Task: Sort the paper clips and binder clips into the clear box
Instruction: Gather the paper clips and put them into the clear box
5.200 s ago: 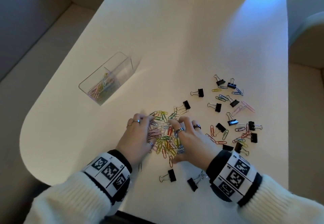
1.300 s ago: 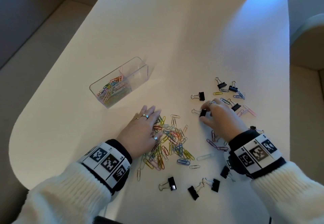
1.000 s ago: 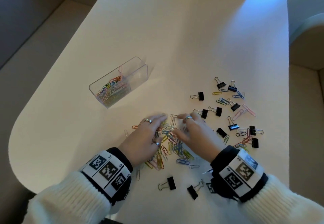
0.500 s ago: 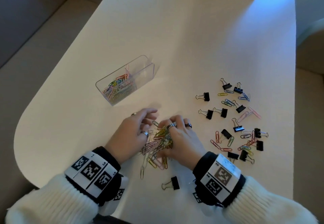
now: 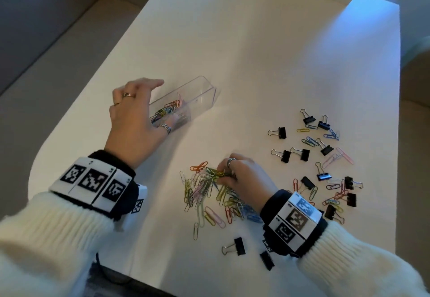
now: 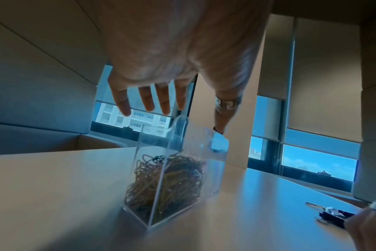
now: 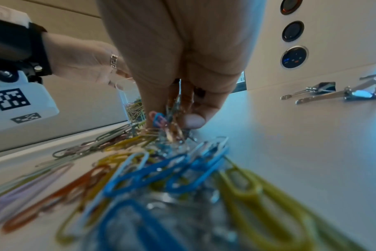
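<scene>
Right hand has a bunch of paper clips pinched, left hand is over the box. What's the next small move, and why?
Probably lift the right hand with its pinched paper clips and carry them left to the clear box. The left hand hovers open over the near compartment, which already holds paper clips, so it should clear the opening first.

No readable text anywhere; the wrist bands [image 5: 93, 181] carry only black-and-white square marker patterns.

1. Clear box [image 5: 186, 101]: upright on the table, one end part-filled with coloured paper clips.
2. Paper clip pile [image 5: 209, 194]: loose, mixed colours, right of the box and nearer.
3. Binder clips [image 5: 302, 154]: black, scattered further right.
</scene>
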### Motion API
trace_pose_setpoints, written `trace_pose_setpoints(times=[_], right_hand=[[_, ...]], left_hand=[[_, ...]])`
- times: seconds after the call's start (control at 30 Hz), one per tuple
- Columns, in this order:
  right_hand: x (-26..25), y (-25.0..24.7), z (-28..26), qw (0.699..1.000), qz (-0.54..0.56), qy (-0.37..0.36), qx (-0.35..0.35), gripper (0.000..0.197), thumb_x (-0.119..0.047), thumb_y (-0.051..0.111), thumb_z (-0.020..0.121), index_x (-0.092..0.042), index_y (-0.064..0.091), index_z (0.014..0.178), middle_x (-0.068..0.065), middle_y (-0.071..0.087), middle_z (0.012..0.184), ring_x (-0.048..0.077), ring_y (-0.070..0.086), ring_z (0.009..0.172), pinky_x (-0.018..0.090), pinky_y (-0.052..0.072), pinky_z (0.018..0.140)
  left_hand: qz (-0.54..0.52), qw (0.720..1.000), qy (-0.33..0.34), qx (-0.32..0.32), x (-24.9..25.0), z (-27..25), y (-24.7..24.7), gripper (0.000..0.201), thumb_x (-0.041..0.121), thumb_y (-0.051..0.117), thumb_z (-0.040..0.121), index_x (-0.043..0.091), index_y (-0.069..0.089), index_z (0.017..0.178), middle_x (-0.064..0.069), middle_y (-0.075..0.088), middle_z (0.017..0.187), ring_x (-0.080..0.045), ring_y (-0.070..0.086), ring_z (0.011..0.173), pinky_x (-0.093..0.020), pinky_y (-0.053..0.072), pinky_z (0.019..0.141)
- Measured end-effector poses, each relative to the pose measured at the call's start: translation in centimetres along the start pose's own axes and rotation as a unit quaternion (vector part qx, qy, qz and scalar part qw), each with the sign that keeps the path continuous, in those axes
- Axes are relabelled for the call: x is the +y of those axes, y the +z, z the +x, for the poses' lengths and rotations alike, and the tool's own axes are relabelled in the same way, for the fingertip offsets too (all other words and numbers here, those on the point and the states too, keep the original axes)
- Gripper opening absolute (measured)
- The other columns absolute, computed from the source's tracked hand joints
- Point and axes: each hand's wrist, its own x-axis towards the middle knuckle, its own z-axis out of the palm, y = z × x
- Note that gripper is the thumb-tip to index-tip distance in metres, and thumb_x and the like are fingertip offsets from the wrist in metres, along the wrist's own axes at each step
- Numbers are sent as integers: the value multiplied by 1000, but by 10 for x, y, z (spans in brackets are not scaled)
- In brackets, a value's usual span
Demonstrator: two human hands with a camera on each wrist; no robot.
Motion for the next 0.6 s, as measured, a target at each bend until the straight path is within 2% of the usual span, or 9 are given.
trace_pose_setpoints(times=[0.1,0.2,0.33,0.43,0.5,0.53,0.6], right_hand=[[3,-4,3,1000,7,-9,-6,25,-20,62,86,-9,65,107,3,59,108,16,57,93,20,44,86],[6,-9,7,1000,14,-2,-2,28,-21,63,84,-9,66,109,3,61,105,11,53,87,16,41,83],[2,-27,14,999,-3,-20,29,27,-27,62,83,-12,67,105,-1,63,98,6,51,81,8,38,77],[-15,-50,27,995,-14,-59,82,27,-29,60,83,-14,67,104,-10,55,88,-3,46,70,-4,35,64],[-32,-64,40,987,-28,-101,123,28,-27,61,83,-11,67,105,-9,54,88,-2,45,69,-7,34,65],[-41,-70,48,982,-38,-125,138,27,-25,61,84,-10,67,105,-6,57,90,2,48,72,-5,35,67],[-60,-77,63,970,-71,-177,152,24,-21,60,86,-8,68,105,3,62,96,14,57,80,7,42,74]], left_hand=[[45,995,-31,-80,-5,10,6,85,37,75,70,22,28,140,-4,34,142,-26,22,130,-44,26,102],[41,991,-34,-119,-15,13,16,85,30,75,71,21,27,141,-3,41,140,-28,31,126,-46,29,102],[-39,993,-28,-103,-27,13,24,70,10,70,76,16,34,137,-4,50,130,-28,43,118,-43,37,101],[-49,993,-19,-103,-29,14,26,69,7,70,76,14,36,136,-5,52,128,-27,44,118,-39,38,100],[-49,993,-14,-104,-29,15,26,69,6,71,75,14,37,135,-5,53,127,-26,45,117,-39,38,100],[-52,993,-11,-104,-29,15,26,69,6,71,75,14,38,134,-5,53,127,-27,45,117,-38,38,100],[-59,993,-8,-103,-30,16,26,68,5,72,74,13,40,133,-5,55,126,-27,46,115,-34,38,97]])
